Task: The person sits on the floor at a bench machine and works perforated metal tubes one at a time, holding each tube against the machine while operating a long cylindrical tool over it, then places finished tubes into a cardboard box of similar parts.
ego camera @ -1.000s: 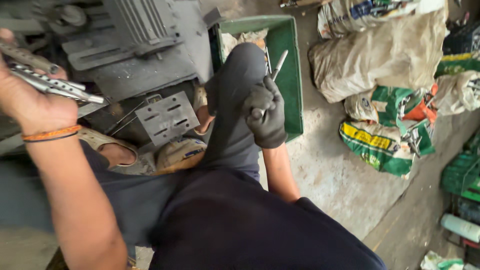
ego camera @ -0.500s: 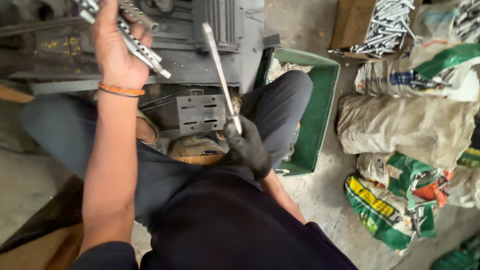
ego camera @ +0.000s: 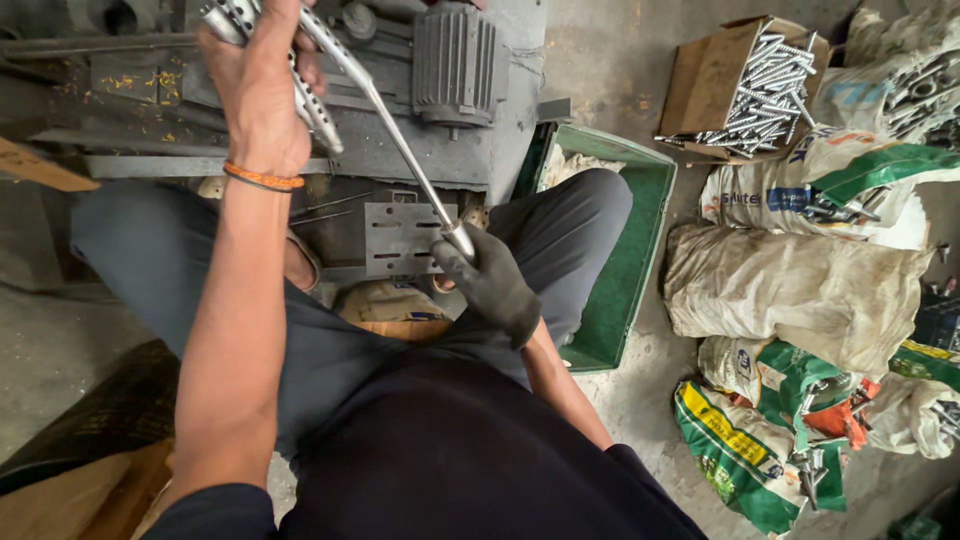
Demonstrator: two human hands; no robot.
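My left hand [ego camera: 260, 90], bare with an orange band at the wrist, is raised and closed around perforated shiny metal strips [ego camera: 315, 100] in front of a grey machine [ego camera: 400, 110]. My right hand [ego camera: 490, 280] wears a dark glove and grips the lower end of a long shiny metal rod [ego camera: 400, 140]. The rod slants up and to the left until its top reaches the strips in my left hand. I am seated, with my knees spread on either side of the machine's base.
A green plastic crate [ego camera: 640, 260] stands by my right knee. A cardboard box of long metal bolts [ego camera: 760, 90] and several filled sacks [ego camera: 800, 290] lie at the right. A slotted metal plate [ego camera: 400, 235] sits below the machine's ribbed motor [ego camera: 455, 60].
My right hand lifted the rod from the crate side and swung its tip up and left to the strips. My left hand rose toward the machine with the strips.
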